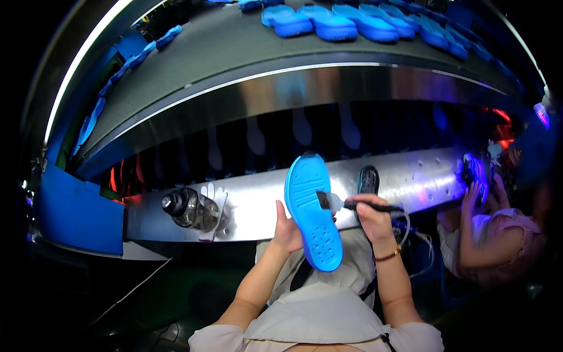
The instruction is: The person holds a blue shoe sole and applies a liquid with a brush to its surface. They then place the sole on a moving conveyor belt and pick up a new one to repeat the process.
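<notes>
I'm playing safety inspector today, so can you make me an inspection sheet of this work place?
Surface: a shiny metal bench stretches across in front of the person.
Job's things: a blue sole, held up; a brush with its bristles over the sole's face.
Clutter: a dark bottle with a white glove beside it; a dark sole-shaped piece.
Hands: left hand grips the blue sole; right hand grips the brush handle.
Cables: a pale cord at lower left; another pale line near the right wrist, its ends unclear.
Surroundings: a belt carrying more blue soles; a co-worker at right.
</notes>
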Motion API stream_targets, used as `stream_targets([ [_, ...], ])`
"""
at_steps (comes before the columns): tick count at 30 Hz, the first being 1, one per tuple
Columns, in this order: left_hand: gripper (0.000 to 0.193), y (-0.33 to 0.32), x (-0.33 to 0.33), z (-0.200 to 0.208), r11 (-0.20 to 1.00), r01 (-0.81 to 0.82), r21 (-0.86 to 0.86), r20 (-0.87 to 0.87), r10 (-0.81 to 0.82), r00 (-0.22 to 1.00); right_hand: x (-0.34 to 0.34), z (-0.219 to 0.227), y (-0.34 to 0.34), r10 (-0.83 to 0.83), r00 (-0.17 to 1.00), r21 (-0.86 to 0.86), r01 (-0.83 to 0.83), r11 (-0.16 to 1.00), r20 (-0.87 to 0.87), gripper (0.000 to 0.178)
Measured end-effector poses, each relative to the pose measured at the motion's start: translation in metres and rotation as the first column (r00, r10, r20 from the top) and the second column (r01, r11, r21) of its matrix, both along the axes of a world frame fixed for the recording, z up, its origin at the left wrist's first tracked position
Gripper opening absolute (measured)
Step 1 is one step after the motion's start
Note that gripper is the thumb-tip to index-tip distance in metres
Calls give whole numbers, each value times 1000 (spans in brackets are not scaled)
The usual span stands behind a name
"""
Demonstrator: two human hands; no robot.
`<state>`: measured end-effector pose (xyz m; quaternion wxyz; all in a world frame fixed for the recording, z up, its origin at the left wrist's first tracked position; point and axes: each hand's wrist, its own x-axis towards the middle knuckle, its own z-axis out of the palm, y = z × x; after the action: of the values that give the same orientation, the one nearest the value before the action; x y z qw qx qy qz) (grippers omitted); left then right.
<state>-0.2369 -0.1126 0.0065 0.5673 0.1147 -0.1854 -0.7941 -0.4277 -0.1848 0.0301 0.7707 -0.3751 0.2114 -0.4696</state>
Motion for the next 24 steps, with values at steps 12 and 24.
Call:
stream_targets([
  [12,90,-5,-23,4,977,-102,189,-2,105,995,47,26,-29,-210,914,-256,124,959,-347,17],
  [24,90,-8,30,16,948,-302,104,236,271,933,13,49,24,46,714,-578,-601,552,-699,19],
])
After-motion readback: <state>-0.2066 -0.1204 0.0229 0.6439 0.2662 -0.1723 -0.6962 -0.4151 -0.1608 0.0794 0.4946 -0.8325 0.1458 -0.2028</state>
